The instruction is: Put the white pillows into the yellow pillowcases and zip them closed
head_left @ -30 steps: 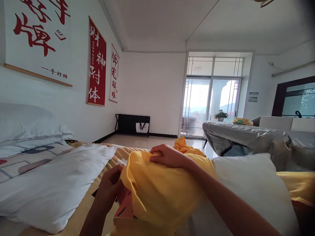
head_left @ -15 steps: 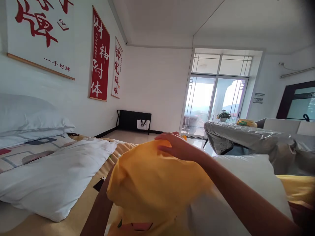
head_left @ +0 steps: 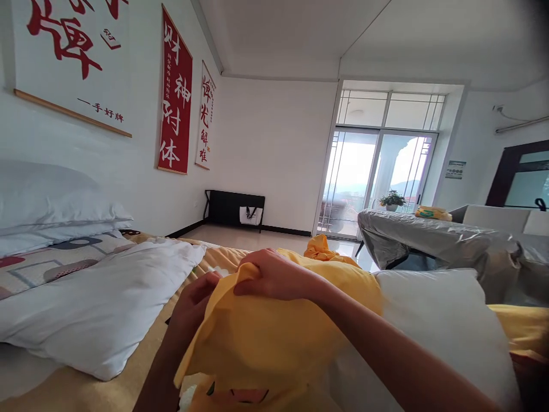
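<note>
A yellow pillowcase [head_left: 274, 337] with a printed pattern near its lower edge covers part of a white pillow [head_left: 441, 332], which shows on the right. My right hand [head_left: 274, 274] is closed on the pillowcase's upper fold, thumb underneath and fingers over the top. Just left of it, my left hand [head_left: 199, 297] has bent fingers at the pillowcase's left edge; its fingertips are partly hidden by the cloth. How far the pillow reaches inside the pillowcase cannot be seen.
Another white pillow [head_left: 103, 303] lies on the patterned yellow bedding at left, near stacked pillows [head_left: 55, 194]. Bunched orange-yellow cloth [head_left: 321, 249] lies beyond my hands. A plastic-covered table [head_left: 433, 234] stands at right. A black folded frame [head_left: 234, 207] leans by the far wall.
My right hand has moved left and down with the pillowcase's fold. My left hand has come up into view beside it. The bunched cloth behind now shows more.
</note>
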{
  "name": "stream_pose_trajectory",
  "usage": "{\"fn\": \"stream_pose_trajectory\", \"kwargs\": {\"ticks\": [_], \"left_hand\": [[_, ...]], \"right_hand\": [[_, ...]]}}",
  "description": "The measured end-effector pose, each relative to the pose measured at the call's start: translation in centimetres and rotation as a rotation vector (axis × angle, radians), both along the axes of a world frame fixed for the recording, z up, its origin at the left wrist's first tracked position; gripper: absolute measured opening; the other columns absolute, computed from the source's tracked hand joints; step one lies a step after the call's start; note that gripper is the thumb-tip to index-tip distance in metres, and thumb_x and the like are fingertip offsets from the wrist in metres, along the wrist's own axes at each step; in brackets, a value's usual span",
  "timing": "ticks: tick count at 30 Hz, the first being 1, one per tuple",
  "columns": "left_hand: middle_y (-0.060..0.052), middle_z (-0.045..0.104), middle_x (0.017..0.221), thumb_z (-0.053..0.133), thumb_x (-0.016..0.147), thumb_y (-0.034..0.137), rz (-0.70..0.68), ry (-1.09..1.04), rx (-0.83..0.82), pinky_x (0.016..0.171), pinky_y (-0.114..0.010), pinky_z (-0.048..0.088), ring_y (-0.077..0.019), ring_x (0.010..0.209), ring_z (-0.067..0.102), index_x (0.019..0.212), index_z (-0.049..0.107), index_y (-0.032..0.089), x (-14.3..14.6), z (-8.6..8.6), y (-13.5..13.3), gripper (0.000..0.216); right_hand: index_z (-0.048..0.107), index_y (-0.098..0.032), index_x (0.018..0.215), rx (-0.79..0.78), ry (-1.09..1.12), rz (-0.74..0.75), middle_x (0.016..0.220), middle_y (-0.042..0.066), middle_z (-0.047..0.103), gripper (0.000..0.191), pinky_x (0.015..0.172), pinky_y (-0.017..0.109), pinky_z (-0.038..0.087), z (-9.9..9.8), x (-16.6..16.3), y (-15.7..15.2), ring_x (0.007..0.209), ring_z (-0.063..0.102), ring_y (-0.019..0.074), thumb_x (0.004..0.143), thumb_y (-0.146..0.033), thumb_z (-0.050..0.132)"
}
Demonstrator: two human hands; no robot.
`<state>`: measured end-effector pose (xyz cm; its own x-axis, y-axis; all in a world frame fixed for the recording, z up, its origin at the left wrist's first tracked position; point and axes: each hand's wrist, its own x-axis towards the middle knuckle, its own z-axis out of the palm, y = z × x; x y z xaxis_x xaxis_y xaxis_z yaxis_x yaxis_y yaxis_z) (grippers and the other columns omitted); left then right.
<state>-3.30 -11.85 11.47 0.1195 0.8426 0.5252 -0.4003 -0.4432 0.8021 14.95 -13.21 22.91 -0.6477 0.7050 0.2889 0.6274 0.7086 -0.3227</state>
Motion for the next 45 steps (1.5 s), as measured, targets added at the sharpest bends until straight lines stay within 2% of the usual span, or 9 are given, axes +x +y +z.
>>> {"fn": "stream_pose_trajectory", "kwargs": {"ticks": [6, 14, 20, 23, 28, 33, 37, 41, 45], "left_hand": [[-0.001, 0.059, 0.076, 0.077, 0.063, 0.024, 0.149, -0.070, 0.051, 0.059, -0.022, 0.041, -0.0129, 0.068, 0.051, 0.072, 0.067, 0.016, 0.4, 0.9, -2.2, 0.015], [0.000, 0.057, 0.070, 0.076, 0.068, 0.031, -0.144, -0.174, 0.027, 0.057, -0.024, 0.039, -0.0132, 0.064, 0.050, 0.061, 0.064, 0.020, 0.1, -0.6, -2.7, 0.019], [-0.001, 0.043, 0.057, 0.061, 0.082, 0.037, -0.169, 0.011, 0.448, 0.057, -0.029, 0.037, -0.0149, 0.059, 0.044, 0.060, 0.055, 0.018, -1.7, -0.7, -2.0, 0.030], [-0.001, 0.039, 0.058, 0.057, 0.085, 0.041, -0.069, 0.008, 0.498, 0.057, -0.029, 0.036, -0.0156, 0.060, 0.043, 0.061, 0.051, 0.019, -1.7, -0.4, -2.0, 0.033], [0.000, 0.048, 0.063, 0.062, 0.080, 0.035, 0.171, -0.065, 0.453, 0.063, -0.027, 0.039, -0.0139, 0.063, 0.045, 0.067, 0.060, 0.021, 0.5, -0.2, -1.4, 0.019], [0.002, 0.048, 0.060, 0.069, 0.068, 0.043, 0.495, -0.084, 0.125, 0.051, -0.024, 0.034, -0.0125, 0.057, 0.042, 0.065, 0.060, 0.020, 1.1, -0.2, -1.5, 0.025], [-0.002, 0.057, 0.066, 0.061, 0.076, 0.045, 0.367, 0.074, 0.043, 0.053, -0.025, 0.040, -0.0154, 0.060, 0.049, 0.066, 0.063, 0.017, -1.1, 0.0, -2.4, 0.030], [-0.007, 0.064, 0.094, 0.068, 0.072, 0.043, 0.212, 0.216, 0.243, 0.069, -0.028, 0.048, -0.0214, 0.081, 0.058, 0.096, 0.066, 0.019, -2.0, 0.3, -2.4, 0.034], [-0.006, 0.060, 0.103, 0.065, 0.079, 0.030, 0.284, 0.361, 0.336, 0.079, -0.027, 0.046, -0.0205, 0.093, 0.055, 0.099, 0.063, 0.022, -0.4, 0.2, -1.8, 0.021]], "right_hand": [[0.064, -0.019, 0.078, -0.046, 0.089, 0.111, 0.079, -0.002, 0.060, 0.013, 0.066, 0.023, 0.038, 0.3, -0.7, -1.0, 0.076, 0.052, 0.0130, 0.074, -0.030, 0.069], [0.072, -0.018, 0.087, -0.441, 0.271, 0.362, 0.086, -0.001, 0.065, 0.020, 0.070, 0.021, 0.045, -1.0, -0.9, -1.2, 0.080, 0.058, 0.0124, 0.071, -0.029, 0.072], [0.074, -0.024, 0.097, -0.269, 0.137, 0.469, 0.100, -0.002, 0.066, 0.024, 0.086, 0.020, 0.042, -1.6, -1.2, -1.5, 0.092, 0.058, 0.0103, 0.080, -0.014, 0.060], [0.074, -0.024, 0.099, -0.278, 0.097, 0.481, 0.097, -0.004, 0.069, 0.024, 0.081, 0.018, 0.043, -1.7, -1.7, -1.9, 0.087, 0.059, 0.0092, 0.081, -0.015, 0.059], [0.076, -0.021, 0.089, -0.232, 0.199, 0.397, 0.087, -0.002, 0.071, 0.018, 0.073, 0.019, 0.045, -1.5, -2.1, -2.3, 0.079, 0.062, 0.0110, 0.076, -0.016, 0.064], [0.076, -0.021, 0.081, -0.143, 0.353, 0.211, 0.077, -0.003, 0.070, 0.018, 0.069, 0.021, 0.044, -1.2, -2.0, -2.1, 0.075, 0.062, 0.0117, 0.072, -0.013, 0.064], [0.073, -0.020, 0.075, -0.096, 0.417, 0.114, 0.071, -0.003, 0.067, 0.014, 0.065, 0.021, 0.043, -0.5, -1.5, -1.5, 0.071, 0.060, 0.0109, 0.070, -0.012, 0.062], [0.070, -0.018, 0.074, -0.056, 0.464, -0.030, 0.068, -0.002, 0.066, 0.011, 0.060, 0.022, 0.041, -0.4, -1.1, -0.6, 0.067, 0.059, 0.0121, 0.070, -0.016, 0.060], [0.066, -0.018, 0.075, 0.049, 0.451, -0.063, 0.070, -0.003, 0.065, 0.019, 0.064, 0.023, 0.040, -0.8, -1.1, -0.2, 0.068, 0.056, 0.0115, 0.069, -0.009, 0.051]]}}
